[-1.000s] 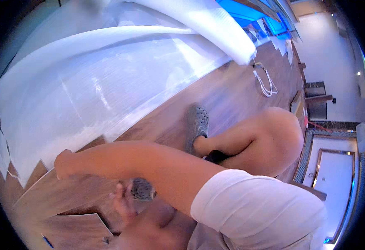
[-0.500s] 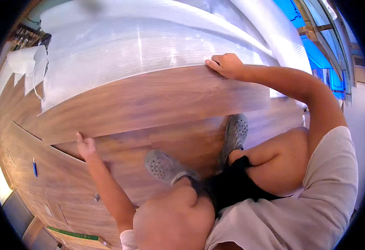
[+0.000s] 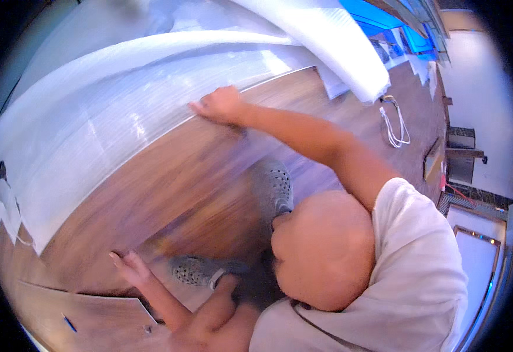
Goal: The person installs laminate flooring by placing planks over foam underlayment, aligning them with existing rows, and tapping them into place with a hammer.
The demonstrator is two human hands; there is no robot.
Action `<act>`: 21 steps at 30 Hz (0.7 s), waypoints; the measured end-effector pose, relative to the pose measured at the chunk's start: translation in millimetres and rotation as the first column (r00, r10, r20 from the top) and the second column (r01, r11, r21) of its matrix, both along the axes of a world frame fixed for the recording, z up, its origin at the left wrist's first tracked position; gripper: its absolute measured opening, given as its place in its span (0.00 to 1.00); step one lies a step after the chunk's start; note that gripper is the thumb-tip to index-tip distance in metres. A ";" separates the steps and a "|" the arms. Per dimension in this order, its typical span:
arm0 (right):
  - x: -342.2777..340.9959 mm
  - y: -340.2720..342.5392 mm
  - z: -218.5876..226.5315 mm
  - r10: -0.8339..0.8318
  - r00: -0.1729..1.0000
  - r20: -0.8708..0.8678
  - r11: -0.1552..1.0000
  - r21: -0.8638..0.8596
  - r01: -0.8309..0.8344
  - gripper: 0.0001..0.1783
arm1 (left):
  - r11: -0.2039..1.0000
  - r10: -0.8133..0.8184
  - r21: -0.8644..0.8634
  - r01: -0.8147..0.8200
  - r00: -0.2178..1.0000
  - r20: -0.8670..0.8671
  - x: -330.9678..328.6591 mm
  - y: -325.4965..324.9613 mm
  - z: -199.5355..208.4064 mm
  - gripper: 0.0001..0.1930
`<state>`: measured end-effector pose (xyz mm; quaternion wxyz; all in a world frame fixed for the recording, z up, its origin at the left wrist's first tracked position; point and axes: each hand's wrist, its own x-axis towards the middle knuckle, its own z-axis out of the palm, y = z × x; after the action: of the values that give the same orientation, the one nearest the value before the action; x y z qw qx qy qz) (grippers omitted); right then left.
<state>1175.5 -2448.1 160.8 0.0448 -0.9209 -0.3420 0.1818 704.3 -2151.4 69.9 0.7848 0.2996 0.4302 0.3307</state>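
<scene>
A long brown wood-look floor plank (image 3: 145,170) runs slantwise in front of me, its far edge along a white foam sheet (image 3: 110,111). My right hand (image 3: 218,105) is closed over that far edge, fingers curled and partly hidden. Lower left, my left hand (image 3: 132,268) is at the plank's near edge, its fingers stretched out and a little blurred; whether it bears any weight I cannot tell. Both my feet, in grey perforated clogs (image 3: 198,273), stand between the arms on brown flooring. Another floor board (image 3: 101,311) with a dark edge gap lies near the left hand.
A thick white foam roll (image 3: 350,58) reaches from the back toward the right. Beside it a white cord (image 3: 394,129) lies looped on the floor. A blue pen-like item (image 3: 69,322) rests at lower left. Blue panels (image 3: 368,14) stand at the far right.
My view has turned to the right, bringing in the cord and the right-hand wall. The right hand stays on the plank's far edge; the left hand stays by its near edge.
</scene>
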 end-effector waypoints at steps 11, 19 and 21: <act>70.9 -58.5 -27.4 0.045 0.997 0.061 0.994 -0.105 -0.039 0.32 | 0.934 0.181 -0.281 -0.219 0.971 -0.155 84.6 -17.6 19.7 0.34; 64.6 -86.9 -32.1 0.064 0.993 0.104 0.991 -0.126 -0.051 0.38 | 0.917 0.168 -0.326 -0.231 0.963 -0.210 117.3 -75.5 21.0 0.36; 61.2 -83.3 -36.6 0.057 0.993 0.104 0.993 -0.111 -0.045 0.38 | 0.920 0.132 -0.326 -0.216 0.956 -0.263 112.5 -75.4 17.2 0.33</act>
<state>1236.7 -2531.4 124.2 -0.0281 -0.9214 -0.3569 0.1514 816.8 -2226.9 87.1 0.7362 0.1519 0.5973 0.2796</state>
